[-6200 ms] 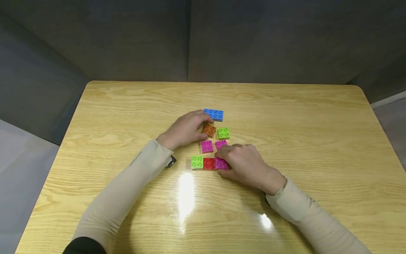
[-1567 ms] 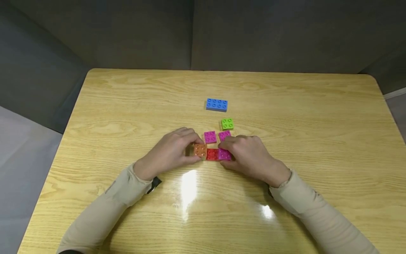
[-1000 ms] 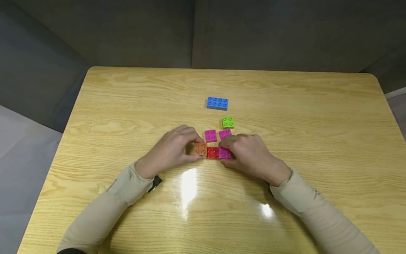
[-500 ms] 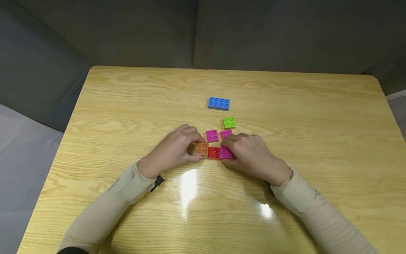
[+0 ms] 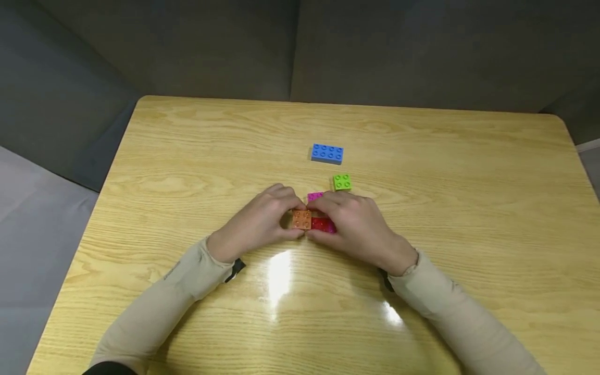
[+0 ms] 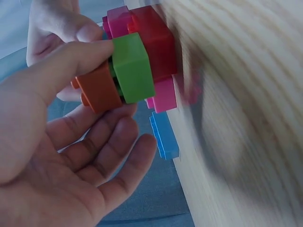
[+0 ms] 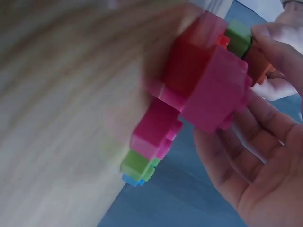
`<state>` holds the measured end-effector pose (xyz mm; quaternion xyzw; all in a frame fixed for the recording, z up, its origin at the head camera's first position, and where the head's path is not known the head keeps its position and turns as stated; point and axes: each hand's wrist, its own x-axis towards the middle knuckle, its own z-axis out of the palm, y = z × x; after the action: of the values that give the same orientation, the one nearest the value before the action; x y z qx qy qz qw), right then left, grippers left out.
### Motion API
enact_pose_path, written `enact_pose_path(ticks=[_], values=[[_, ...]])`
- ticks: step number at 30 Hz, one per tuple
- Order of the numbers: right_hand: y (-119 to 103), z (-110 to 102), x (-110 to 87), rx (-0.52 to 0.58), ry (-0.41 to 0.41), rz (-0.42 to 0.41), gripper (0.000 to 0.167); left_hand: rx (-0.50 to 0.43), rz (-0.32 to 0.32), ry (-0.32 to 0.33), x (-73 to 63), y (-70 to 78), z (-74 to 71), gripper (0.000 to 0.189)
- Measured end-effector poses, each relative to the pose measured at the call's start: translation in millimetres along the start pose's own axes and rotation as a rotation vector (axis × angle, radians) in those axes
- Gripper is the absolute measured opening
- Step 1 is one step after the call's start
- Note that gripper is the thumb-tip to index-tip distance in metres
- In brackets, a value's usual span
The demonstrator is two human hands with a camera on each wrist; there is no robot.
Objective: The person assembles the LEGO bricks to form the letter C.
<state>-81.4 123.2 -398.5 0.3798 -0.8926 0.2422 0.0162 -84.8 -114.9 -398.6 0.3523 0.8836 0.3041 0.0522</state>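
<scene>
My left hand (image 5: pixel 255 221) pinches an orange toy building brick (image 5: pixel 302 220) between thumb and fingers. In the left wrist view that brick sits on a green brick (image 6: pixel 132 66), with a narrow gap showing between the two. The green one stands on one end of a longer red brick (image 5: pixel 321 224). My right hand (image 5: pixel 361 226) reaches over the red brick, its thumb and forefinger closing on the orange brick's right side. A pink brick (image 7: pixel 215 92) sits on the red brick's other end, under my right palm, mostly hidden from the head view.
Behind the hands a loose pink brick (image 5: pixel 315 197) shows partly. Farther back lie a loose green brick (image 5: pixel 342 182) and a longer blue brick (image 5: pixel 327 153). All this is on a wooden table (image 5: pixel 211 140) before grey partition panels (image 5: pixel 197 47).
The orange brick went from the loose bricks to over the green one, in my left hand. Just now my right hand left the pink brick and moved left to the orange brick.
</scene>
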Motion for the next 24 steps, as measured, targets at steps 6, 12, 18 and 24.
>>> enact_pose_path(ticks=[6,12,18,24], values=[[-0.2,5.2,-1.1,0.016,0.026,0.013,0.047,0.006,-0.020,-0.009,0.8,0.5,0.5,0.040],[0.4,6.8,-1.1,0.039,0.047,0.003,0.045,0.012,-0.028,-0.012,0.2,-0.1,-0.2,0.044],[0.3,6.8,-0.2,0.049,0.027,0.000,0.039,0.008,-0.059,-0.018,-3.2,-2.2,-3.3,0.046],[0.4,5.1,1.7,0.065,0.000,0.005,0.039,-0.007,-0.045,-0.006,-2.2,-3.8,-3.0,0.040]])
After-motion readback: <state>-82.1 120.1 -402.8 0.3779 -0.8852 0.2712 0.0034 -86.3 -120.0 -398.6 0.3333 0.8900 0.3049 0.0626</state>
